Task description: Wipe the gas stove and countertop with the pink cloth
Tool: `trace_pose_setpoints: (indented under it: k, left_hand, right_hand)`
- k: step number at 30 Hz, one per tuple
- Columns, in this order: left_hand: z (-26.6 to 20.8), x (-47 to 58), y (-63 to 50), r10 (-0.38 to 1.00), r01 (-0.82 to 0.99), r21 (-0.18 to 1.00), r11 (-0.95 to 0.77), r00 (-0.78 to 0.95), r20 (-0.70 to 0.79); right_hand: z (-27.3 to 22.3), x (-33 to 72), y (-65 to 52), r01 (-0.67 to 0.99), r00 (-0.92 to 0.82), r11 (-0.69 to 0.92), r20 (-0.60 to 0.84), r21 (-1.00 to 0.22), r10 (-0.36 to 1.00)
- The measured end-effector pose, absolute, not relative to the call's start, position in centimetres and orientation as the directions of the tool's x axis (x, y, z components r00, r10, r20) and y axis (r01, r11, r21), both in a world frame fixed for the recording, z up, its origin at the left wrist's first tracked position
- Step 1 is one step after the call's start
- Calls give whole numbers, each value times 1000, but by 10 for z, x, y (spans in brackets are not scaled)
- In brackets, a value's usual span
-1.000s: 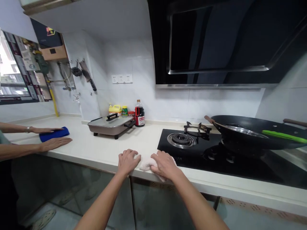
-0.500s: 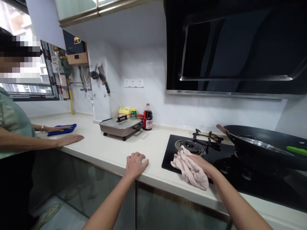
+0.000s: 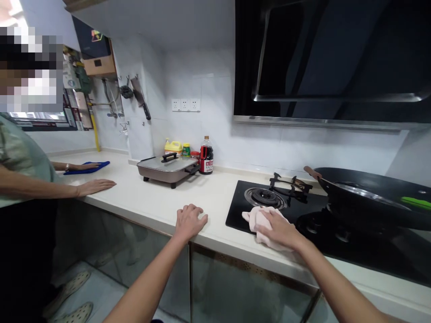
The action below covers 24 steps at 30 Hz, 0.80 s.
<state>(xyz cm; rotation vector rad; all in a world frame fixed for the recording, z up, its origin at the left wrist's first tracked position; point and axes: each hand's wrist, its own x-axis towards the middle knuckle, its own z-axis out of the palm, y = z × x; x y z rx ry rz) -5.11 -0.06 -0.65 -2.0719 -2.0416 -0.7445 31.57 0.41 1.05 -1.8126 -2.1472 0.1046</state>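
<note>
My left hand (image 3: 189, 220) rests on the white countertop (image 3: 212, 204) near its front edge, fingers spread and slightly bent, with nothing in them. My right hand (image 3: 280, 229) presses a pale pink cloth (image 3: 256, 216) onto the front left of the black gas cooktop (image 3: 237, 211); its fingers lie over the bunched fabric. Just behind the cloth is a burner (image 3: 264, 196) with its ring exposed. The black pan support (image 3: 292, 188) stands off that burner, further back on the glass.
A large wok (image 3: 367, 193) with a wooden handle covers the cooktop's right side. A lidded electric pan (image 3: 161, 172) and a dark sauce bottle (image 3: 206, 157) stand along the wall. At the left, a co-worker's hand lies on a blue cloth (image 3: 97, 167). A range hood (image 3: 323, 58) hangs above.
The cloth hung loosely from my right hand before; now it is pressed lower onto the cooktop with the hand on top. My left hand stays in place. The camera has tilted slightly down.
</note>
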Motion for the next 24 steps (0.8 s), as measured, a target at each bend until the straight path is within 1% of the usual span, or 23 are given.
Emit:
trace_pose_setpoints:
  k: [1,2,4,6,8,10,12,14,16,20,24]
  left_hand:
    - [-6,-51,-1,901,968,241,-72,-40,432]
    - [-7,-51,-1,901,968,242,-72,-41,432]
    - [-7,-51,0,899,966,247,-71,-46,436]
    - [-8,-50,0,897,964,256,-68,-53,438]
    - [-9,-50,0,893,962,263,-74,-53,447]
    - [-10,-51,-1,886,961,261,-89,-43,461]
    - [-11,-52,-2,877,961,254,-108,-29,480]
    - [-12,-53,-3,867,961,248,-124,-17,498]
    - [-14,-54,-4,860,960,246,-136,-9,510]
    - [-15,-55,-4,861,953,253,-166,15,509]
    - [-15,-56,-4,859,946,273,-176,12,511]
  right_hand:
    - [4,304,-2,967,-113,150,179,-206,977]
    - [-1,293,-7,977,-92,122,174,-173,980]
    - [-4,274,-12,980,-105,136,205,-145,973]
    - [-2,257,-12,961,-196,236,251,-141,948]
    - [2,241,-6,913,-327,378,277,-154,903]
    - [7,229,6,834,-459,519,287,-188,841]
    - [11,221,25,769,-528,591,281,-242,802]
    - [14,218,50,764,-512,576,269,-292,816]
    - [16,217,79,790,-464,528,261,-311,847]
    - [14,209,138,837,-396,457,244,-301,885]
    - [9,196,193,903,-267,316,195,-292,944]
